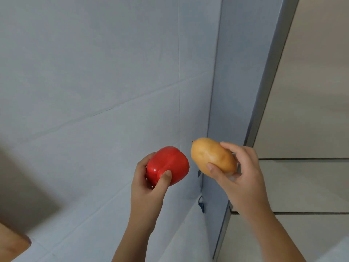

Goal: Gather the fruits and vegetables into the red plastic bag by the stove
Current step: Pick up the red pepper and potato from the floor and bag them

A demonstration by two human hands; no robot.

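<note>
head view: both hands are up in front of a pale grey tiled wall (94,91), one piece each, prob. so two go in one trip. left hand (145,188) cups a glossy red bell pepper (170,163) from below, thumb pressed on its front, fingers curled behind; firm hold. right hand (243,173) pinches a tan oval potato (211,156) at its lower end, thumb in front, fingers over the top. the pieces are near but apart. red plastic bag & stove not in view, so can't tell how far the carry is. grey metal frame edge (264,91) at right, wooden corner (11,244) bottom left. looks mid-carry; these two not yet bagged.
</note>
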